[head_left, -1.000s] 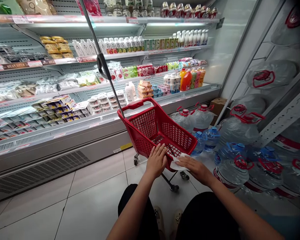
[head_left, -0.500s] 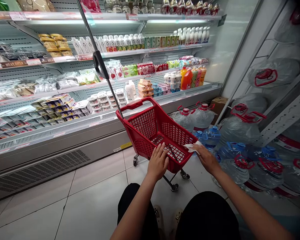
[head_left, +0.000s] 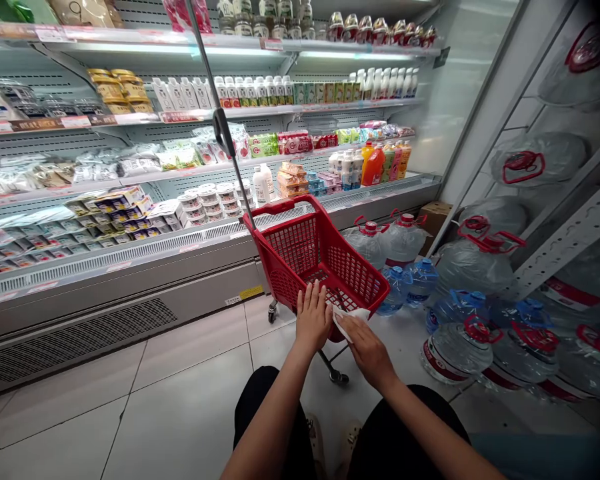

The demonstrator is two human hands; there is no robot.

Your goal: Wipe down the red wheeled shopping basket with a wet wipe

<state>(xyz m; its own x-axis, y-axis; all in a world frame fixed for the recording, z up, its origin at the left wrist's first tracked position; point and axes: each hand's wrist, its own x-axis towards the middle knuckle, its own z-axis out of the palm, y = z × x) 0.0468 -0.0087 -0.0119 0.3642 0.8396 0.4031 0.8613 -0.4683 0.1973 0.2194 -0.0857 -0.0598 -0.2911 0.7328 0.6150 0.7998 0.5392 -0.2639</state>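
Holding a white cloth [head_left: 356, 313] to the red cart [head_left: 351, 268], the right hand [head_left: 367, 348], fingers slightly bent, has shifted from the rim's four o'clock toward five; the left hand [head_left: 312, 321] rests flat, fingers spread, at six. Latticed plastic, the cart stands at their twelve.

The right hand [head_left: 367, 350] has come back from the far right corner of the red basket [head_left: 350, 257] and is now just beside the left hand, nearer than at first. The white cloth [head_left: 357, 312] came with it, now by the left hand's fingers [head_left: 316, 292]. Beyond that left hand, the pole [head_left: 226, 133] leans less leftward. One wheel is now hidden behind the right hand.
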